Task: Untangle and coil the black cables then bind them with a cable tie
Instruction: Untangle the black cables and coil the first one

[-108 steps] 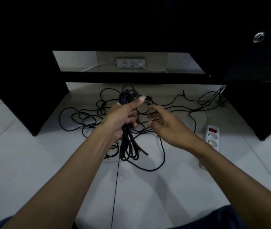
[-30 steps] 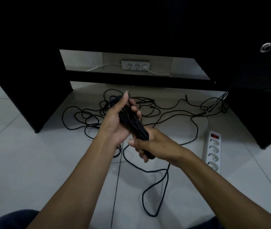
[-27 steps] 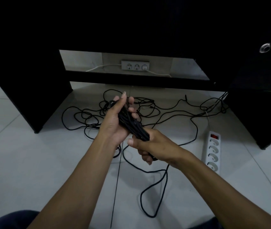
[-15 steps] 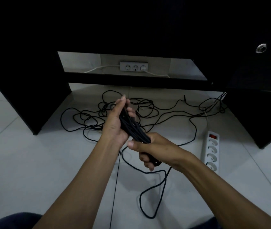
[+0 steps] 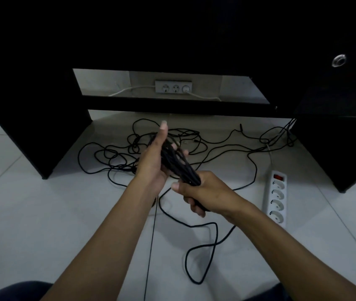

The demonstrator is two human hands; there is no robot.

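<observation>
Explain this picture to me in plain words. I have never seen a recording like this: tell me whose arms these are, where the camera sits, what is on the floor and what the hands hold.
The camera sits on a person's head and looks down, so the arms are that person's own. Both hands hold one bundle of coiled black cable: the left hand supports its upper end, and the right hand grips its lower end. More loose black cable lies tangled on the tiled floor. A white power strip lies at the right. A black desk stands behind, with wall sockets visible through it.
</observation>
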